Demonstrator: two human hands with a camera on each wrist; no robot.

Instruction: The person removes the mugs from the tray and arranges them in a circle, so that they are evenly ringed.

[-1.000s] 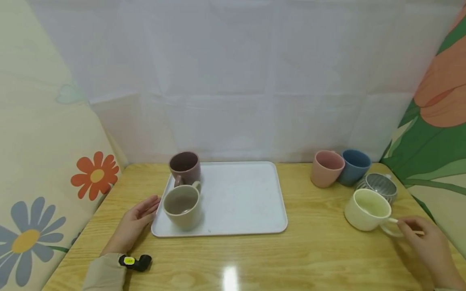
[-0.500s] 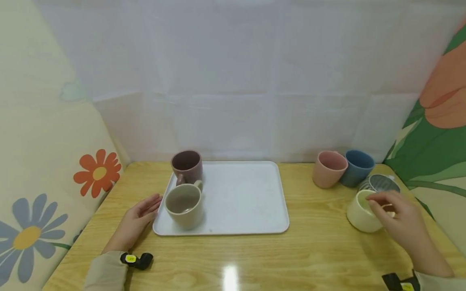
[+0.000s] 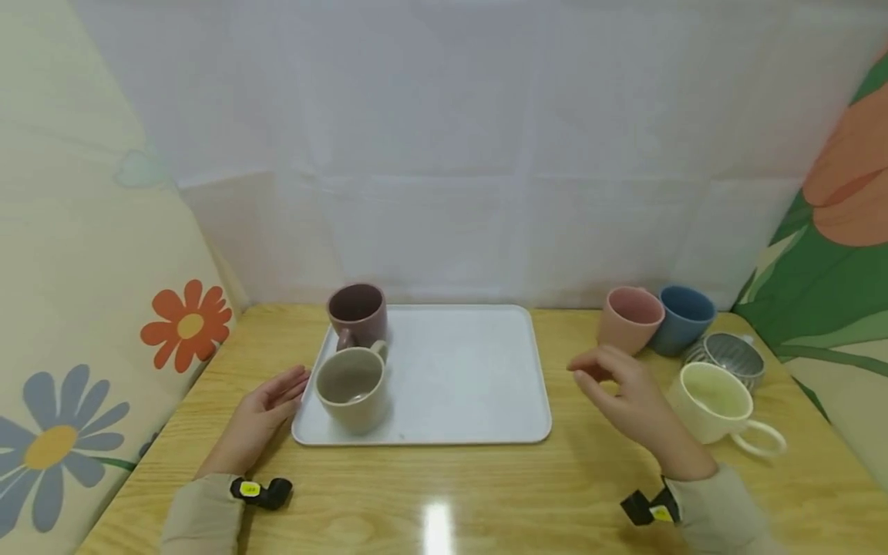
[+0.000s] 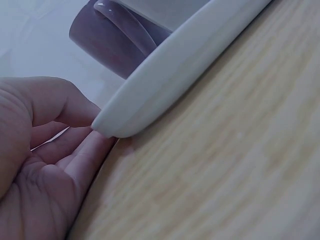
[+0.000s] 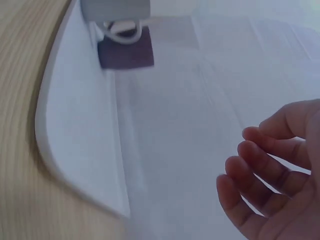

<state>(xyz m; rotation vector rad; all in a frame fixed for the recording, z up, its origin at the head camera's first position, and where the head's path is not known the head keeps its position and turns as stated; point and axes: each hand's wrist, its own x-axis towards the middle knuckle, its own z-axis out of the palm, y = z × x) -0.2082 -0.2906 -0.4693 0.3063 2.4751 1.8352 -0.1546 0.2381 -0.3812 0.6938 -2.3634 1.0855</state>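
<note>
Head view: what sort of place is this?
Probably a small staged tabletop set rather than a working kitchen: a creased white sheet hangs behind the wood-grain table, flower-patterned coverings flank it, and the person wears wrist cameras.

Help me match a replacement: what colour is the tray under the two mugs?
The tray is white, seen best in the head view.

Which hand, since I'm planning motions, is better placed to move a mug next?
Probably the right hand: empty, near the tray and pink mug, while the left hand touches the tray's edge.
</note>
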